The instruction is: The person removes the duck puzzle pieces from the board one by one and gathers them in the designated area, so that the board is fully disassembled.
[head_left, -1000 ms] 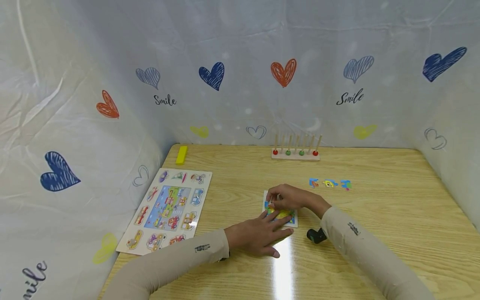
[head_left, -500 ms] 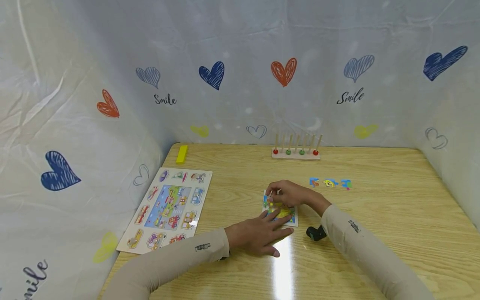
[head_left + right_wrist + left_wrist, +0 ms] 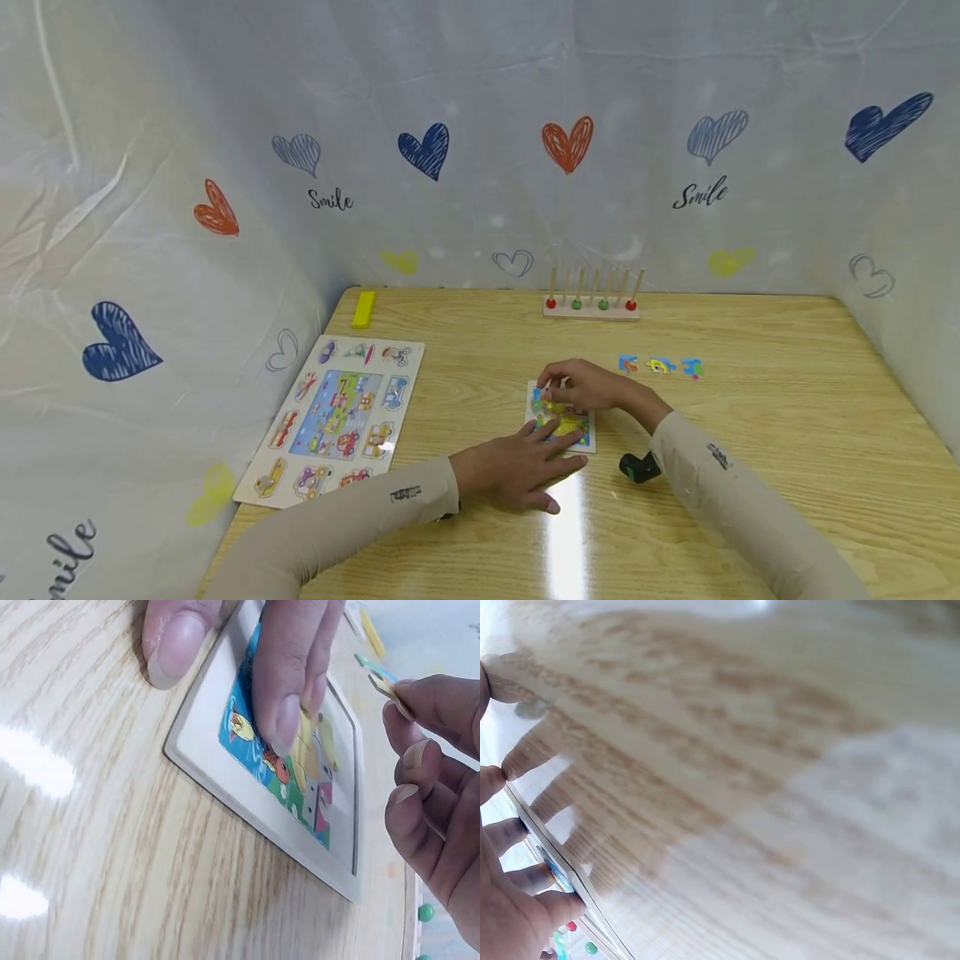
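Note:
A small white-framed jigsaw puzzle (image 3: 217, 784) lies on the table, with a bright picture of ducks, water and grass partly filled in. My left hand (image 3: 516, 471) rests on its near part with fingers straight and spread, covering some of the picture. Over the far part, my right hand (image 3: 588, 386) pinches a puzzle piece (image 3: 385, 685) between thumb and index finger; in the right wrist view it is held edge-on above the frame. In the left wrist view, the left fingers (image 3: 532, 877) press over the puzzle's edge.
Several loose items stand around: three puzzle pieces (image 3: 661, 366) in a row beyond the right hand, a larger vehicle peg board (image 3: 408, 375) at left, a yellow block (image 3: 363, 309) behind it, and a wooden peg rack (image 3: 592, 312) with red and green beads at the back.
My right hand has lifted slightly and shifted a little away over the puzzle's far part, showing more of the picture. The left hand has stayed in place.

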### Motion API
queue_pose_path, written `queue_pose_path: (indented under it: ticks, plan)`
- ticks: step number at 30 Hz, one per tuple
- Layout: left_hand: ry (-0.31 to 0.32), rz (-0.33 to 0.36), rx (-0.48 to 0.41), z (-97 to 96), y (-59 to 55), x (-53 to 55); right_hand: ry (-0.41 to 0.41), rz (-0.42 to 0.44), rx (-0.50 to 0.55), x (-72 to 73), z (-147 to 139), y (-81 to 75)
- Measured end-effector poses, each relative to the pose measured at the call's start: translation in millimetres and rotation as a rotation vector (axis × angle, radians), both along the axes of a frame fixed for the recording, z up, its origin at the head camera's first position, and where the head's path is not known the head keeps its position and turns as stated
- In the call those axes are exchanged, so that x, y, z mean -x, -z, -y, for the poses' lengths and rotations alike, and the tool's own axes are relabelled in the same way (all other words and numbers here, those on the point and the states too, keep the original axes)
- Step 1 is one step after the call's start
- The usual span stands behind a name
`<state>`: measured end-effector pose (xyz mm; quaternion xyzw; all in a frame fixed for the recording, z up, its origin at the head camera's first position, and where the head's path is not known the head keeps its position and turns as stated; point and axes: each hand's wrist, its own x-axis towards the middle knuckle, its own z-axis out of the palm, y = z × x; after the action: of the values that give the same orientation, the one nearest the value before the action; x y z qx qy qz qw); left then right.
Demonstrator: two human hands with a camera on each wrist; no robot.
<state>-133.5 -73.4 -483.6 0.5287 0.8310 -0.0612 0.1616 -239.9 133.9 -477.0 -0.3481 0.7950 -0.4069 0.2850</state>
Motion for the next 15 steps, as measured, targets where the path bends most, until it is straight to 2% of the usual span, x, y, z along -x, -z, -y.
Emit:
queue_pose_path:
  ticks: [7,15]
  plan:
    - [-0.004,-0.002,-0.008,0.2,4.7,0.3,0.042,-0.128,-0.001,1.0,-12,-1.6]
    - [-0.005,-0.001,-0.006,0.0,4.6,0.8,0.075,-0.151,0.029,-1.9,-27,-2.4]
